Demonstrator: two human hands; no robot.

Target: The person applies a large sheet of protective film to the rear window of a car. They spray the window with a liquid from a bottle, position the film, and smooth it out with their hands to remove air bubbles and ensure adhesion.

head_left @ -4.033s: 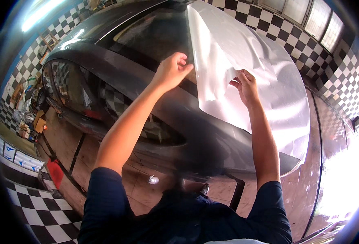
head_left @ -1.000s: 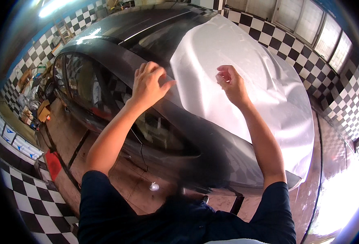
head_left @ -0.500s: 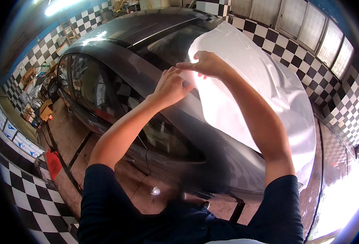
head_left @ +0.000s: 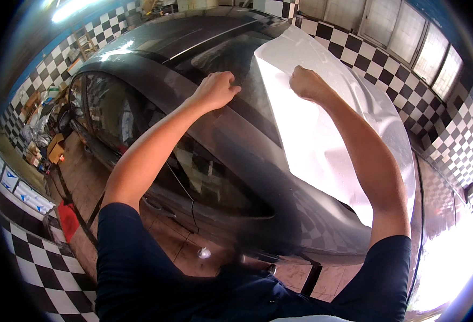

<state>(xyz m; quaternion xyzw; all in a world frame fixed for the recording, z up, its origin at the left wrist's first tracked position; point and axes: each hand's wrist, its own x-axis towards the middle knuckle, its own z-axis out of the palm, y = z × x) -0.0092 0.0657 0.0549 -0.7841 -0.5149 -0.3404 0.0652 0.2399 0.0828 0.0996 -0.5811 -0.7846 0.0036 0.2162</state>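
Observation:
A large white sheet [head_left: 349,107] drapes over the back end of a dark grey car [head_left: 156,91], covering part of its rear glass. My right hand [head_left: 307,83] is closed in a fist at the sheet, and a fold in the sheet runs toward its fingers. To the left of the sheet's edge, my left hand [head_left: 217,90] hovers above the car's roof pillar. Its fingers are curled with thumb and forefinger close together; what they hold, if anything, cannot be made out. The hands are well apart, both with bent wrists.
The car's side windows [head_left: 215,177] and door lie below my left arm. A small white crumpled thing [head_left: 204,252] is on the tiled floor. Boxes and plastic-wrapped clutter [head_left: 49,134] stand at the far left, with a red mat [head_left: 68,219] nearer. Checkered walls surround the car.
My hands were together at the sheet's edge and have separated, the left going left and the right going right. The sheet's near edge has shifted right, showing more of the car.

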